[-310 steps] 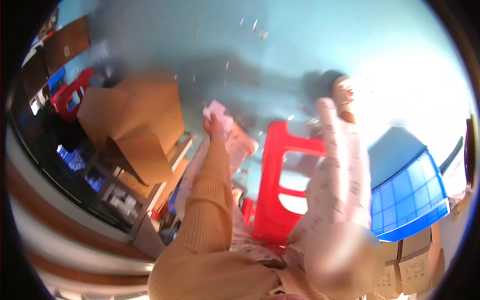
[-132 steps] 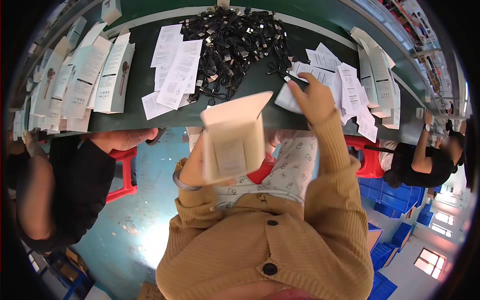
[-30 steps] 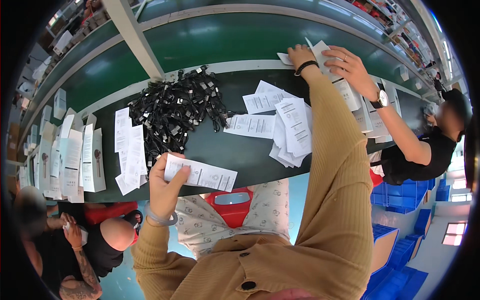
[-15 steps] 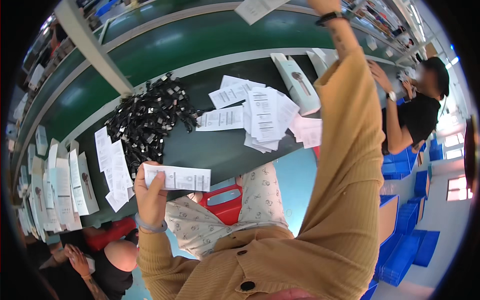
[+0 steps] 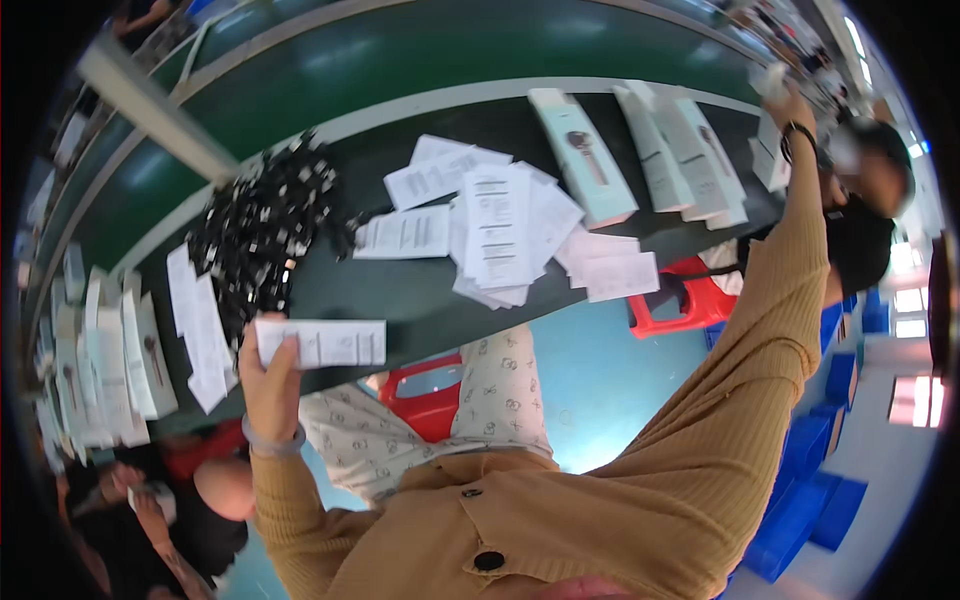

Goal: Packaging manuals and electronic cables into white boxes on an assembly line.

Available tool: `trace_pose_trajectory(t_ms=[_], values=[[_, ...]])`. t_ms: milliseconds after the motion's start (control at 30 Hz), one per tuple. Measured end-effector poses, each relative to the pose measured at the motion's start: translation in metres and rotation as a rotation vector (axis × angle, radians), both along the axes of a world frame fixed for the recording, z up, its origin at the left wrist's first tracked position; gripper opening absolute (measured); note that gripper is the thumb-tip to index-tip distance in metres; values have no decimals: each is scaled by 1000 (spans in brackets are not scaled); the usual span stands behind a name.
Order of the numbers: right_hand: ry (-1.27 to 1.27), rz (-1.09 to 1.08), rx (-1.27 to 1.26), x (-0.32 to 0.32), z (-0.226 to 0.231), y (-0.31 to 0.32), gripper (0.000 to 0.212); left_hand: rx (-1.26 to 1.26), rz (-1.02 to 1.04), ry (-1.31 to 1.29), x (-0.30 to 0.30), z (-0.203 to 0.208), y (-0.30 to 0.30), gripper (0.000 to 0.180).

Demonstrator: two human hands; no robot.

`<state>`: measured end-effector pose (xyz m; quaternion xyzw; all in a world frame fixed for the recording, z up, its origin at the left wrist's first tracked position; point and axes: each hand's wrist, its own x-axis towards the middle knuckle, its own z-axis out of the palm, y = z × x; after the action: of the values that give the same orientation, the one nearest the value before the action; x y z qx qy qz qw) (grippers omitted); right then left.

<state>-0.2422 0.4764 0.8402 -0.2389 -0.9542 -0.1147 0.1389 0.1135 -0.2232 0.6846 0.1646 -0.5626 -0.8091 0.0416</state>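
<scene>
The left hand (image 5: 266, 388) is in the lower left of the frame, its forearm rising almost straight up from the lower edge and a grey ring-shaped bracelet (image 5: 275, 440) round the wrist. It pinches the left end of a flat, white, rectangular printed paper leaflet (image 5: 340, 343), thumb on top and fingers behind; the leaflet lies nearly level in the view, above the front edge of the dark green tabletop (image 5: 400, 300).

The right arm, in a tan ribbed knit sleeve (image 5: 740, 370), stretches diagonally to the upper right, where the right hand (image 5: 790, 105) is raised, a black beaded bracelet (image 5: 796, 138) at its wrist. Something pale shows at its fingertips, but blur hides whether it is gripped, so the hand's opening cannot be told.

Left of centre is a heap of black cables with metal plugs (image 5: 262, 235); at centre, an overlapping pile of white printed paper sheets (image 5: 500, 230). A long white cardboard box with a dark product picture (image 5: 585, 160) lies just beyond, upper right of centre.
</scene>
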Motion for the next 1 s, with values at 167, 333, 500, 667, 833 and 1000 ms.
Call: trace_pose_trajectory(t_ms=[167,333,500,667,833,1000], values=[[25,110,7,10,-56,13,104,-283,-78,43,-6,6,21,26],[289,956,-495,111,-56,-236,46,-232,-148,175,0,2,49,24],[-566,1505,-1062,282,-80,-415,61,-99,-281,244,12,20,67,22],[-664,1010,-1652,301,-102,-444,15,-593,-36,416,21,27,9,24],[-611,984,-1547,294,-91,-453,19,-1839,674,-18,18,12,-164,57],[-674,1110,-1303,291,-102,-457,12,-2026,584,-600,20,-29,-240,70]])
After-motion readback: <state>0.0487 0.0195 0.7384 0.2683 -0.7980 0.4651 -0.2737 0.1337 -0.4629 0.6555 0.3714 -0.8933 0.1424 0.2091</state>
